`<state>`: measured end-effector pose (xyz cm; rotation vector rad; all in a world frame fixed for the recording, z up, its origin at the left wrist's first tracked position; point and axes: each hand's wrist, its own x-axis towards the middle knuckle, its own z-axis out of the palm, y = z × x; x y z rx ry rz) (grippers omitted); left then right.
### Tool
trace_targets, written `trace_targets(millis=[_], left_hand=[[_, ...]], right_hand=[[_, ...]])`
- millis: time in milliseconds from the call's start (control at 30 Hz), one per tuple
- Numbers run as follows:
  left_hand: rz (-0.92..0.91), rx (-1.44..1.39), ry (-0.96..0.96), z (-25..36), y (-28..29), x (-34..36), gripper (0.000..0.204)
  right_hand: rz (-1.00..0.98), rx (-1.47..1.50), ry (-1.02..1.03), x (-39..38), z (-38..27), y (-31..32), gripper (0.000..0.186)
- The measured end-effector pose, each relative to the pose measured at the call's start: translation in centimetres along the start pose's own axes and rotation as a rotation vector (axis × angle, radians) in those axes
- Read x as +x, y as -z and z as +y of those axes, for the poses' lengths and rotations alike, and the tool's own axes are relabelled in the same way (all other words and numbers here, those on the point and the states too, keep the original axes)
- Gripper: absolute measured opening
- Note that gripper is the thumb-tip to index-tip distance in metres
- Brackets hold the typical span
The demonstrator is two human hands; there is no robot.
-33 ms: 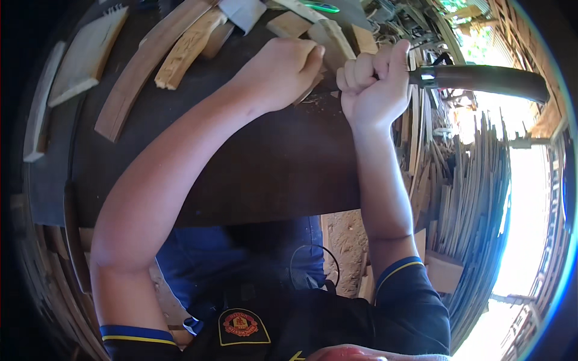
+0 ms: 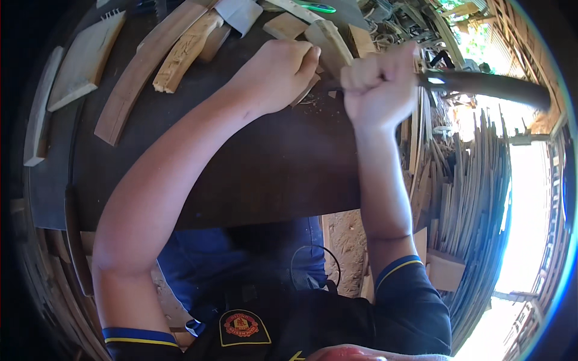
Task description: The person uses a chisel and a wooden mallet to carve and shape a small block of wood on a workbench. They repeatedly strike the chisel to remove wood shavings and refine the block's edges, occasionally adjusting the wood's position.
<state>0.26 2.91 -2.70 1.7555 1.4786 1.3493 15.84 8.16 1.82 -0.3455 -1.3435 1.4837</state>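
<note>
My left hand (image 2: 274,75) is closed in a fist above the dark tabletop (image 2: 271,168), thumb uppermost. A small piece of wood (image 2: 306,91) pokes out from under its fingers; the rest is hidden by the hand. To its right, my right hand (image 2: 382,84) is wrapped round a tool with a long, dark, curved handle (image 2: 494,87) and a shiny metal collar. That handle points out to the right. Its working end is hidden, and hand and tool are smeared by motion. Just beyond both hands lies a pale wooden block (image 2: 328,45).
Shaped wooden pieces lie at the back left, among them a long curved plank (image 2: 141,75), a carved piece (image 2: 186,54) and a board with prongs (image 2: 87,63). A flat grey metal blade (image 2: 241,15) rests beyond them. Thin wooden strips (image 2: 472,204) are stacked at the right.
My right hand has tilted and shifted slightly right, and the handle's far end has dipped. My left hand has hardly moved.
</note>
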Motion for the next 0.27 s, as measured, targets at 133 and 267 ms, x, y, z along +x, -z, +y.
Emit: trace_targets(millis=[133, 267], left_hand=[[0.023, 0.085, -0.033, -0.1, -0.7, 0.4, 0.041], [0.029, 0.106, -0.037, -0.4, -0.5, 0.3, 0.04]], right_hand=[[-0.035, 0.104, 0.097, -0.2, -1.4, 1.1, 0.053], [0.037, 0.03, 0.053, -0.6, -0.5, 0.9, 0.051]])
